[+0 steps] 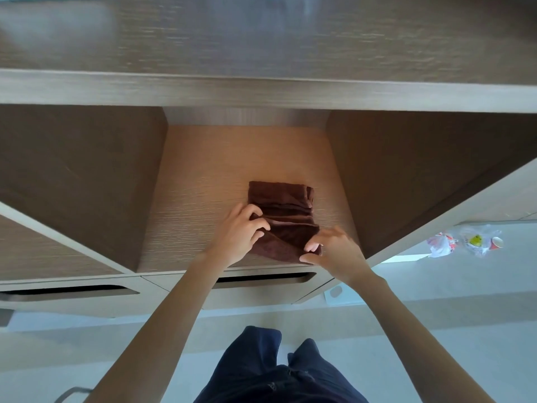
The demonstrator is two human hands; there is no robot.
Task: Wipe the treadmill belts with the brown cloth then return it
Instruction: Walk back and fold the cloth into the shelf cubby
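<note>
With fingers (249,212) curled, pinching folded brown cloth (280,203) on cabinet shelf (203,170) w/ left hand (241,238) & right hand (334,251); fetching or returning, can't tell

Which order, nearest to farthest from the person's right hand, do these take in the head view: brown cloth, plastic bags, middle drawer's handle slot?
1. brown cloth, pinched by the right hand, on the open shelf.
2. handle slot, just below that hand, on the middle drawer front.
3. plastic bags, on the floor, far off to the right.
</note>
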